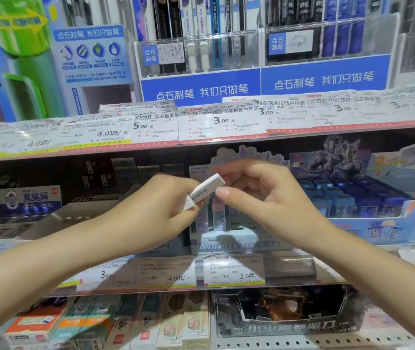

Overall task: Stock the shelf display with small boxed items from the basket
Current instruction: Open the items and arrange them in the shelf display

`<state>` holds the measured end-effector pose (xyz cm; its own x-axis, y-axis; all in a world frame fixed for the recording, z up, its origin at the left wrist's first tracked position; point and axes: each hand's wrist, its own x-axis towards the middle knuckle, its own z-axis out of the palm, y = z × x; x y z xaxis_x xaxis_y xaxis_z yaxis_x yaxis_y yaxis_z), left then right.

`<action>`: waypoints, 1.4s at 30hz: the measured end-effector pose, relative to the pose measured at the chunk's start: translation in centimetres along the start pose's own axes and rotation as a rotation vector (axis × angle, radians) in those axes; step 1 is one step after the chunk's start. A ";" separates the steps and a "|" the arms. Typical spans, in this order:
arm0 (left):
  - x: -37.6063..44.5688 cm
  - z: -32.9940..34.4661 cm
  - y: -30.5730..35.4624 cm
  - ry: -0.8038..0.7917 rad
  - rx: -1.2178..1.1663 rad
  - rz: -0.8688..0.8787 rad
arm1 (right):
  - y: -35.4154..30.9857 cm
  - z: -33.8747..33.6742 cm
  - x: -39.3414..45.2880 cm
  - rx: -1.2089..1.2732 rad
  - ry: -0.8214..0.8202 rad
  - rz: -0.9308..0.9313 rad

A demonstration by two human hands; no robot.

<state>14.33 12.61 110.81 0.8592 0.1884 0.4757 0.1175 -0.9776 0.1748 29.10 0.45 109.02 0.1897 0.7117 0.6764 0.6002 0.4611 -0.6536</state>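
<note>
Both hands hold one small white box point(205, 192) in front of the middle shelf point(289, 271); the left hand point(166, 208) pinches its lower end, the right hand point(257, 190) curls round its upper end; just behind stands a pale display carton point(229, 238) of slim upright packs; to its right a blue tray point(368, 221) holds rows of small blue boxes.

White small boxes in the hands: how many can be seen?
1. The white small box is held tilted between the left hand and right hand. More may be hidden behind the fingers.
</note>
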 end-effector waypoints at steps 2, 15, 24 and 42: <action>-0.2 0.1 0.4 -0.030 -0.043 0.031 | -0.4 0.5 0.1 0.018 -0.024 -0.026; -1.4 -0.3 1.3 0.050 -1.132 -0.613 | 1.6 0.2 -2.4 -0.192 0.090 -0.362; -0.6 -0.6 0.8 0.022 -0.750 -0.417 | 0.4 0.5 -1.5 -0.056 -0.122 -0.033; 0.1 0.1 0.4 -0.236 0.172 -0.035 | 5.1 -1.3 1.7 -0.368 0.008 0.008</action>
<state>14.46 12.24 110.81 0.9429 0.2149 0.2545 0.2146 -0.9763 0.0291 33.46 3.32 107.25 0.2004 0.7095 0.6756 0.8379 0.2333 -0.4935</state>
